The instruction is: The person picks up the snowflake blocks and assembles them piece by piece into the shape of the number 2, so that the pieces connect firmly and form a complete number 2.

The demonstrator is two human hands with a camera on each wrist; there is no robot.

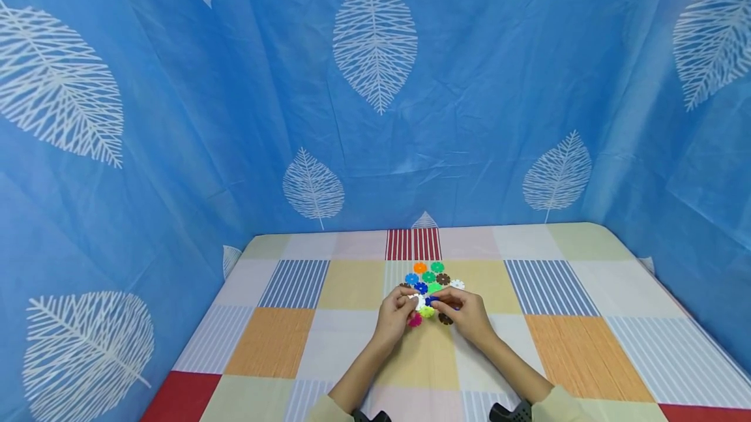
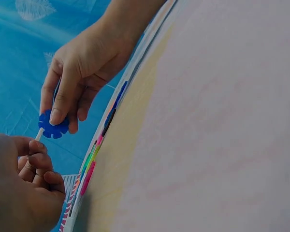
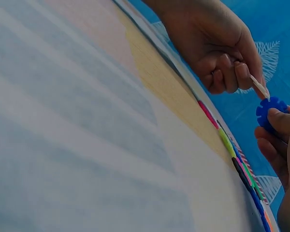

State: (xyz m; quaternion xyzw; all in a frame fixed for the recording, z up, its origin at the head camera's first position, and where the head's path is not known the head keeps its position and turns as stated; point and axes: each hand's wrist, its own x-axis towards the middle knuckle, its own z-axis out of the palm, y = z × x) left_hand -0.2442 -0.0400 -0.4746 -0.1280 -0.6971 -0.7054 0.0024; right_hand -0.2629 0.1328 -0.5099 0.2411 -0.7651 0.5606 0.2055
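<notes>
My left hand pinches a white notched building disc between thumb and fingertips. Opposite it, my right hand grips a dark blue notched building disc, thumb across its face. Both wrist views show the white disc edge-on, its rim meeting the notched rim of the blue one at an angle. The other fingers of the left hand curl in towards its palm. Loose notched discs lie on the table around and beyond the hands, among them a pink disc and a yellow-green disc.
Behind the hands are an orange disc, green disc, light blue disc and white disc. A brown disc lies below the right hand. The patchwork tablecloth ends at a blue leaf-print curtain.
</notes>
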